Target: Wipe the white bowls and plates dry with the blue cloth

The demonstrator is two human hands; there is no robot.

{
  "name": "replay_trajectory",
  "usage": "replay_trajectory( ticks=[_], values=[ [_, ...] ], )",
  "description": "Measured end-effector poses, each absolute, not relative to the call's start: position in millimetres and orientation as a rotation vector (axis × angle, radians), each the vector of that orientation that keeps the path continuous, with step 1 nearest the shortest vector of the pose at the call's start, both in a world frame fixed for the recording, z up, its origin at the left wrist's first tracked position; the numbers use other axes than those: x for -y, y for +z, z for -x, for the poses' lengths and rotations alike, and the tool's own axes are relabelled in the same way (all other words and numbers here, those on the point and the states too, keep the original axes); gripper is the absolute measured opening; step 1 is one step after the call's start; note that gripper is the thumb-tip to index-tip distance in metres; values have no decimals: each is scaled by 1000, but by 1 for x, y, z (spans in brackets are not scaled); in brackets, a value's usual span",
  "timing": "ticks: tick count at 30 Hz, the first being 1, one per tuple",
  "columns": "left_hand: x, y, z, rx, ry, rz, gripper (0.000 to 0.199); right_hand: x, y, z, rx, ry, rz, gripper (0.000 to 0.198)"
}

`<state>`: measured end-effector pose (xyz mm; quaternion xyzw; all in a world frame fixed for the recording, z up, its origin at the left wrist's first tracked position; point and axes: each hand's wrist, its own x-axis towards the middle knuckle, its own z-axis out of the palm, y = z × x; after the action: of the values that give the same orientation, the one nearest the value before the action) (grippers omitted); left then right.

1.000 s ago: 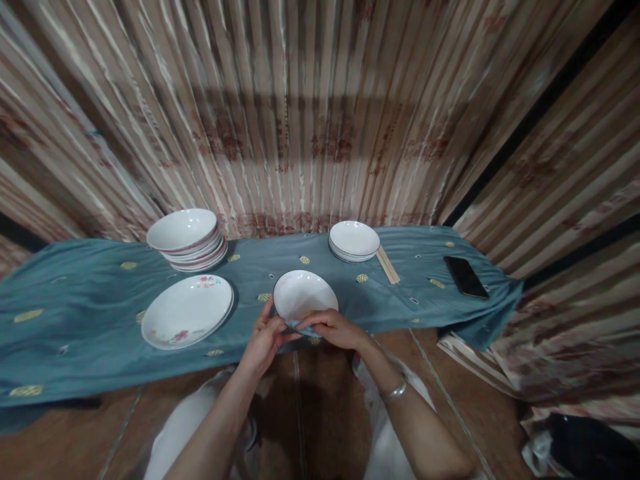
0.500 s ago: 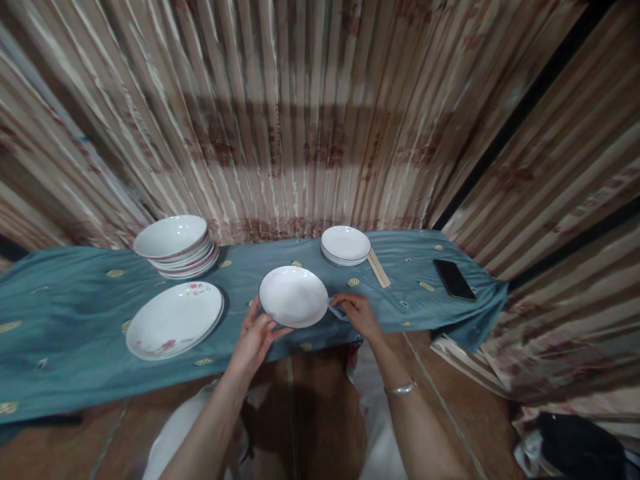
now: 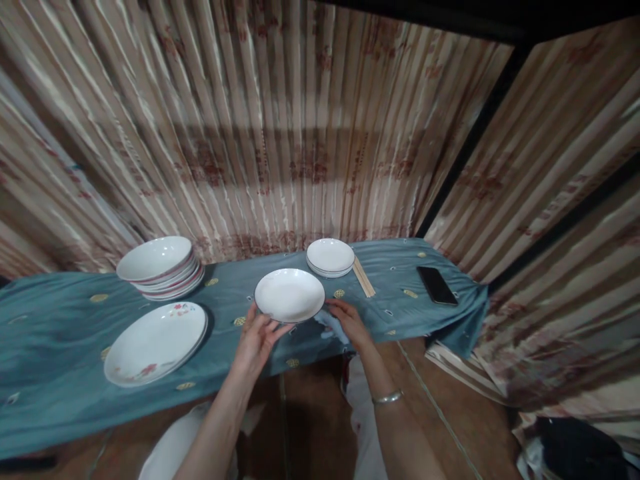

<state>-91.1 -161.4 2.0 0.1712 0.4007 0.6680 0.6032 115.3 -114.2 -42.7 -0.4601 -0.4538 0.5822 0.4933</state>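
A white plate (image 3: pixel 290 295) with a thin dark rim is held above the cloth-covered table by my left hand (image 3: pixel 257 340), thumb over its near edge and fingers underneath. Close to the plate's right edge, my right hand (image 3: pixel 349 323) is closed on a light blue cloth (image 3: pixel 331 325) that hangs below the fingers. Whether the right fingertips touch the plate I cannot tell. Behind, a small stack of similar white plates (image 3: pixel 330 256) stands on the table, with several wooden chopsticks (image 3: pixel 364 277) lying against its right side.
On the left are a stack of white bowls (image 3: pixel 159 265) and large oval plates (image 3: pixel 156 343) with red flowers. A black phone (image 3: pixel 437 285) lies at the right of the teal tablecloth (image 3: pixel 240 267). Pleated curtains (image 3: pixel 280 167) hang right behind the table.
The view has shifted, so the table's things appear further left and the stacks lower. The blue cloth now hangs out more under my right hand. My left hand still holds the plate.
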Motion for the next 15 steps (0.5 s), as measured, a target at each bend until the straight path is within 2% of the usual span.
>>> replay_trajectory(
  ticks=[6,15],
  values=[
    [125,16,55,-831,1508,-467,47,113,-37,-108,823,1459,1023,52],
    [62,13,17,-851,1365,-522,37,83,-36,-126,643,1342,955,57]
  ],
)
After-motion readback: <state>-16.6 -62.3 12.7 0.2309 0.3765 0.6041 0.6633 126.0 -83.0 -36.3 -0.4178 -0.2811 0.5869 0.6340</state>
